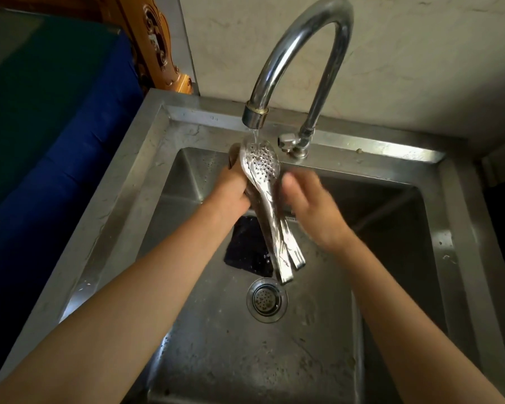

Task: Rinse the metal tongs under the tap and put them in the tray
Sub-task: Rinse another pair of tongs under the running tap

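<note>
The metal tongs (270, 205) hang over the sink (146, 158), perforated spoon end up, handle end pointing down toward me. A thin stream of water falls from the curved tap (309, 45) onto the perforated end. My left hand (231, 188) grips the tongs from the left, fingers wrapped behind the spoon end. My right hand (309, 205) is at the tongs' right side, blurred, fingers apart, thumb near the metal; I cannot tell whether it touches. No tray is in view.
A round drain strainer (266, 299) lies in the basin bottom below the tongs. A dark square patch (247, 243) lies on the basin floor. A blue and green covered surface (50, 126) stands left of the sink. The tap valve (289, 141) sits on the back rim.
</note>
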A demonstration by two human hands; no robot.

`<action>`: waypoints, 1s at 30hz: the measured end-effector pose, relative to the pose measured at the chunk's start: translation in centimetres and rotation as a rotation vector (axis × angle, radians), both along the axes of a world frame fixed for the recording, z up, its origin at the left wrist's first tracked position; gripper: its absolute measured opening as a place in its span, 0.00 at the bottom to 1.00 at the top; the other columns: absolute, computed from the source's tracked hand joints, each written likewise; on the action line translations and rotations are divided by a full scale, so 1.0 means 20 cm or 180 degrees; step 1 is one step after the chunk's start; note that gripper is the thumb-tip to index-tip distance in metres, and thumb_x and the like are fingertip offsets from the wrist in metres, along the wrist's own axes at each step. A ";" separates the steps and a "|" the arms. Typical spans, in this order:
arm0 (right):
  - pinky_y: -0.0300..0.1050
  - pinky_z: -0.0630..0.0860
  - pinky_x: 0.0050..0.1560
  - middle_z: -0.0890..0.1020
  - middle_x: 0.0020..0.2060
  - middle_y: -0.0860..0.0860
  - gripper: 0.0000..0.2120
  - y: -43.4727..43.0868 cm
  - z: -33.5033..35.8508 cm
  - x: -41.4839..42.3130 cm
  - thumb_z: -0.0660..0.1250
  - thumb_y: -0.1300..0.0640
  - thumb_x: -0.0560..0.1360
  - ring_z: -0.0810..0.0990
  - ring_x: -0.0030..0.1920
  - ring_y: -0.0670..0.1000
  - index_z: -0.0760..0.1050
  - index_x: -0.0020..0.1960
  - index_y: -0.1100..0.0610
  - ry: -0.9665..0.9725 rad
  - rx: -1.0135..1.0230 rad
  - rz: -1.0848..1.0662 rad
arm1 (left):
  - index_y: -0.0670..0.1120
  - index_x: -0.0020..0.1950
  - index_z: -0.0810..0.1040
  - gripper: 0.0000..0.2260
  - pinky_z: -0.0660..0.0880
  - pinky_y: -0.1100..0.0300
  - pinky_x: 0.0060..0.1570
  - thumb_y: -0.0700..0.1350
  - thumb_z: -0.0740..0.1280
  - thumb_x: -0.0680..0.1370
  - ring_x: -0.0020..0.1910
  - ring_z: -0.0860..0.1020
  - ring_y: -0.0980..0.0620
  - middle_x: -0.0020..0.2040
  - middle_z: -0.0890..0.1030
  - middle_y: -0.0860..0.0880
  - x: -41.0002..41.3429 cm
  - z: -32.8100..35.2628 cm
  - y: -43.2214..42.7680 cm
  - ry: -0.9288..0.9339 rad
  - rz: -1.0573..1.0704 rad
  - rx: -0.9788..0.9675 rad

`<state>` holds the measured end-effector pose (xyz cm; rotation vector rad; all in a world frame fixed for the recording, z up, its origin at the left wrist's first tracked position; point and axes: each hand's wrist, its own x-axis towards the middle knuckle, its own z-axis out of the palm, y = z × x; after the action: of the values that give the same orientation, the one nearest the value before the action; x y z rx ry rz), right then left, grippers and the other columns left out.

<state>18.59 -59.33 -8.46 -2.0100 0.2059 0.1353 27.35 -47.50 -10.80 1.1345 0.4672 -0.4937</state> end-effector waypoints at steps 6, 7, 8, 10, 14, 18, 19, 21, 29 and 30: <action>0.36 0.77 0.32 0.80 0.36 0.47 0.20 0.04 -0.24 -0.22 0.68 0.51 0.73 0.80 0.32 0.43 0.68 0.61 0.54 0.0624 -0.0324 0.0301 | 0.41 0.55 0.77 0.16 0.76 0.57 0.43 0.52 0.60 0.80 0.45 0.79 0.50 0.46 0.81 0.47 -0.05 0.00 -0.05 0.0037 0.0130 -0.0307; 0.37 0.77 0.31 0.80 0.35 0.48 0.18 0.05 -0.24 -0.22 0.67 0.52 0.74 0.80 0.30 0.43 0.68 0.61 0.55 0.0563 -0.0315 0.0222 | 0.42 0.59 0.75 0.22 0.76 0.56 0.46 0.58 0.57 0.79 0.51 0.78 0.51 0.52 0.80 0.48 -0.06 0.00 -0.05 -0.0031 0.0030 -0.0423; 0.40 0.78 0.30 0.80 0.34 0.50 0.16 0.05 -0.25 -0.22 0.66 0.52 0.75 0.80 0.29 0.45 0.68 0.60 0.56 0.0522 -0.0273 0.0162 | 0.44 0.62 0.74 0.27 0.75 0.54 0.52 0.63 0.53 0.78 0.57 0.76 0.50 0.59 0.77 0.47 -0.07 -0.01 -0.04 -0.0154 -0.0102 -0.0619; 0.45 0.78 0.31 0.80 0.32 0.53 0.13 0.05 -0.25 -0.22 0.64 0.53 0.76 0.79 0.27 0.47 0.69 0.57 0.58 0.0502 -0.0172 0.0070 | 0.47 0.67 0.71 0.35 0.69 0.48 0.64 0.71 0.48 0.73 0.65 0.72 0.45 0.67 0.73 0.43 -0.07 -0.01 -0.02 -0.0369 -0.0270 -0.1062; 0.46 0.76 0.28 0.77 0.29 0.52 0.13 0.05 -0.26 -0.22 0.61 0.50 0.77 0.77 0.25 0.49 0.69 0.52 0.60 0.0551 -0.0314 -0.0039 | 0.46 0.70 0.69 0.43 0.71 0.47 0.62 0.75 0.48 0.67 0.65 0.73 0.44 0.67 0.74 0.43 -0.09 0.00 0.00 -0.0585 -0.0585 -0.1314; 0.52 0.78 0.35 0.80 0.34 0.56 0.12 0.07 -0.27 -0.22 0.59 0.48 0.78 0.80 0.33 0.56 0.64 0.49 0.57 0.0571 -0.0598 -0.0093 | 0.46 0.73 0.60 0.45 0.76 0.46 0.57 0.64 0.72 0.63 0.61 0.76 0.43 0.66 0.73 0.43 -0.11 0.04 0.01 -0.0914 -0.0946 -0.1333; 0.55 0.78 0.39 0.81 0.38 0.58 0.12 0.08 -0.27 -0.22 0.58 0.48 0.78 0.81 0.37 0.59 0.63 0.49 0.57 0.0588 -0.0720 -0.0102 | 0.47 0.72 0.61 0.40 0.76 0.46 0.56 0.55 0.75 0.65 0.60 0.77 0.42 0.63 0.75 0.43 -0.12 0.04 0.00 -0.0977 -0.0963 -0.1324; 0.56 0.77 0.41 0.81 0.42 0.60 0.13 0.10 -0.27 -0.21 0.57 0.48 0.78 0.80 0.41 0.63 0.61 0.48 0.57 0.0541 -0.0994 -0.0101 | 0.49 0.71 0.63 0.29 0.79 0.49 0.51 0.40 0.70 0.73 0.55 0.80 0.44 0.57 0.79 0.45 -0.12 0.04 0.00 -0.1041 -0.0858 -0.1244; 0.50 0.76 0.33 0.80 0.38 0.56 0.11 0.13 -0.28 -0.21 0.63 0.55 0.74 0.80 0.36 0.57 0.61 0.49 0.55 0.0388 -0.1093 -0.0068 | 0.48 0.52 0.79 0.08 0.67 0.67 0.27 0.41 0.60 0.79 0.25 0.68 0.59 0.28 0.72 0.54 -0.12 0.10 -0.04 -0.0869 -0.0798 -0.1053; 0.51 0.78 0.34 0.80 0.37 0.55 0.12 0.12 -0.28 -0.20 0.65 0.55 0.73 0.81 0.34 0.56 0.64 0.50 0.55 0.0460 -0.0837 -0.0040 | 0.48 0.50 0.79 0.09 0.65 0.68 0.25 0.44 0.59 0.80 0.24 0.66 0.59 0.27 0.71 0.54 -0.11 0.11 -0.05 -0.0843 -0.0836 -0.1084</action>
<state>14.51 -57.02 -14.04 -2.2615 0.3430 0.2570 25.11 -48.44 -8.58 0.9166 -0.0007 -0.6148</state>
